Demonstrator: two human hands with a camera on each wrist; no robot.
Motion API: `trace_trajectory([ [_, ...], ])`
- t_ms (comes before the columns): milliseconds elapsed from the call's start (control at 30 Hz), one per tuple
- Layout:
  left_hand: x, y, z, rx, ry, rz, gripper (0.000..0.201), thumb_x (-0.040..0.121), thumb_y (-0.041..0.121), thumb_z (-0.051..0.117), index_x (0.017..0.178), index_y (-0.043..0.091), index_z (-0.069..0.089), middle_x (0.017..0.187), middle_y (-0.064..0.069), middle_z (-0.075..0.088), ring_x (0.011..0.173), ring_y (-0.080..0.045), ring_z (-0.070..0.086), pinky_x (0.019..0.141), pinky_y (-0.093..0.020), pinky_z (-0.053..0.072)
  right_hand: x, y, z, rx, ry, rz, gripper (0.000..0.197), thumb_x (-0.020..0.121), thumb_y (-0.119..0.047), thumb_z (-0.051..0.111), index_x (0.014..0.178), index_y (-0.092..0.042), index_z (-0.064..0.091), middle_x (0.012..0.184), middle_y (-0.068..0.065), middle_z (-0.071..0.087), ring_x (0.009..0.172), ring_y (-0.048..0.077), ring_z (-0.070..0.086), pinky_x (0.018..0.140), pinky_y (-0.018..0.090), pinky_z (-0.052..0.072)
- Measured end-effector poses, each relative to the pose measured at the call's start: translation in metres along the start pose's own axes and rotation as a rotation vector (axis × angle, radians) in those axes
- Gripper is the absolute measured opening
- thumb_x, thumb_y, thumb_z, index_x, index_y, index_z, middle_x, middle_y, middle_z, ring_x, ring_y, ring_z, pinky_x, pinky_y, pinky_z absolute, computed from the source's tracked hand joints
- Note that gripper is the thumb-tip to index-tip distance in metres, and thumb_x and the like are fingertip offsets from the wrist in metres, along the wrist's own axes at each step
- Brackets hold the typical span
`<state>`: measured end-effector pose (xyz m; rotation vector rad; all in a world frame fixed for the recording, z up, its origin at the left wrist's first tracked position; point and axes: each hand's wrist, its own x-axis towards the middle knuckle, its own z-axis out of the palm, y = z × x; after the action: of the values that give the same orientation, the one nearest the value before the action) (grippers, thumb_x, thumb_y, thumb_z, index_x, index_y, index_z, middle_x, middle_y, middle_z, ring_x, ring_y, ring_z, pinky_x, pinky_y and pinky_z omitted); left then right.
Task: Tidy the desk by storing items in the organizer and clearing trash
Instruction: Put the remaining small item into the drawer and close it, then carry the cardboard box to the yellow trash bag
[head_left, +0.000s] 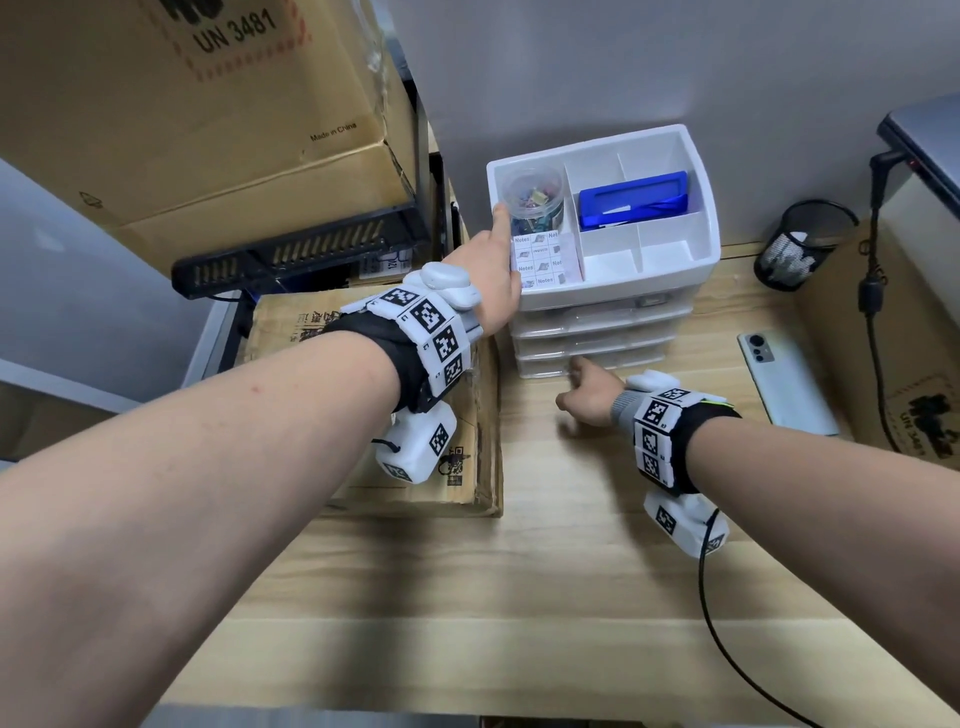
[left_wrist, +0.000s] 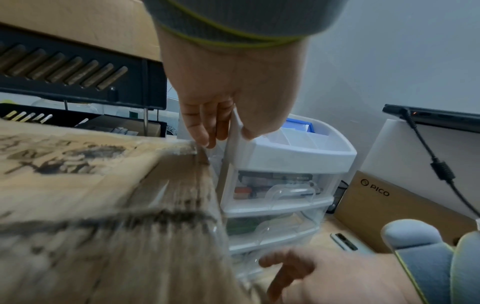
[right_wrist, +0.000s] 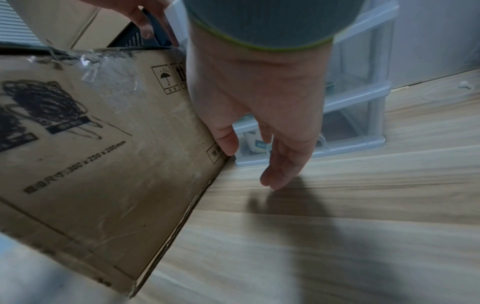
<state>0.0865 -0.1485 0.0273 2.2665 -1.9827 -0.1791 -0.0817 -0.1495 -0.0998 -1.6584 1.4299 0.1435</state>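
Up at twelve o'clock on the tabletop (head_left: 597, 597) stands the white organizer (head_left: 670, 260), its open top tray over a stack of clear drawers (head_left: 597, 332). Both hands are at it. The left hand (head_left: 493, 280) grips the tray's nine o'clock rim, thumb inside and fingers down the outer wall, beside a clear jar (head_left: 535, 195) of coloured bits and a notes pad (head_left: 545, 260). A blue case (head_left: 634, 200) lies in the rear compartment. The right hand (head_left: 589, 397) hovers at the lowest drawer, fingers loosely extended and holding nothing. At three o'clock lies a phone (head_left: 787, 384), with a mesh cup (head_left: 800, 244) beyond. A cardboard box (head_left: 415, 467) sits at nine o'clock.
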Motion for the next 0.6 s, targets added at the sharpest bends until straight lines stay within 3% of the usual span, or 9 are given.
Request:
trace_trajectory([
  [100, -0.002, 0.000, -0.011, 0.041, -0.070, -0.003, 0.069, 0.095, 0.023, 0.053, 0.150, 0.005, 0.016, 0.092, -0.008, 0.050, 0.077, -0.025, 0.054, 0.064, -0.036, 0.037, -0.013, -0.003, 0.001, -0.013, -0.058, 0.014, 0.065, 0.089, -0.018, 0.058, 0.149, -0.013, 0.034, 0.135, 0.014, 0.057, 0.109, 0.032, 0.063, 0.091, 0.037, 0.055],
  [233, -0.018, -0.013, -0.032, -0.009, -0.039, 0.004, 0.057, 0.092, 0.025, 0.056, 0.143, 0.009, 0.036, 0.098, -0.013, 0.053, 0.093, -0.030, 0.056, 0.071, -0.035, 0.035, -0.027, -0.016, -0.005, -0.019, -0.109, 0.026, 0.064, 0.088, -0.020, 0.057, 0.148, -0.011, 0.035, 0.097, 0.017, 0.072, 0.082, 0.033, 0.070, 0.078, 0.046, 0.060],
  [300, -0.034, -0.034, -0.039, -0.006, 0.001, -0.067, 0.049, 0.092, 0.027, 0.053, 0.138, 0.011, 0.048, 0.112, -0.015, 0.056, 0.103, -0.033, 0.057, 0.082, -0.037, 0.042, -0.035, -0.026, -0.007, 0.038, -0.119, 0.031, 0.055, 0.090, -0.020, 0.055, 0.142, -0.008, 0.042, 0.095, 0.019, 0.072, 0.072, 0.031, 0.067, 0.078, 0.049, 0.059],
  [400, -0.061, -0.078, -0.042, 0.030, 0.043, -0.196, 0.041, 0.091, 0.028, 0.050, 0.129, 0.014, 0.059, 0.120, -0.013, 0.055, 0.111, -0.034, 0.054, 0.088, -0.040, 0.047, -0.050, -0.046, -0.008, 0.143, -0.123, 0.019, 0.037, 0.097, -0.028, 0.051, 0.125, -0.004, 0.054, 0.109, 0.017, 0.068, 0.079, 0.030, 0.070, 0.081, 0.049, 0.060],
  [500, -0.105, -0.131, -0.047, 0.122, 0.052, -0.296, 0.039, 0.090, 0.032, 0.047, 0.122, 0.014, 0.061, 0.120, -0.013, 0.053, 0.112, -0.033, 0.050, 0.087, -0.046, 0.048, -0.060, -0.068, 0.001, 0.332, -0.180, 0.022, 0.048, 0.100, -0.047, 0.040, 0.124, -0.007, 0.051, 0.116, 0.015, 0.064, 0.078, 0.028, 0.069, 0.084, 0.046, 0.058],
  [600, -0.146, -0.172, -0.052, 0.245, 0.070, -0.461, 0.037, 0.090, 0.035, 0.046, 0.115, 0.011, 0.059, 0.119, -0.017, 0.052, 0.110, -0.036, 0.049, 0.084, -0.047, 0.047, -0.065, -0.085, 0.011, 0.456, -0.186, 0.049, 0.065, 0.091, -0.070, 0.032, 0.115, -0.014, 0.056, 0.110, 0.014, 0.065, 0.090, 0.030, 0.068, 0.089, 0.049, 0.055],
])
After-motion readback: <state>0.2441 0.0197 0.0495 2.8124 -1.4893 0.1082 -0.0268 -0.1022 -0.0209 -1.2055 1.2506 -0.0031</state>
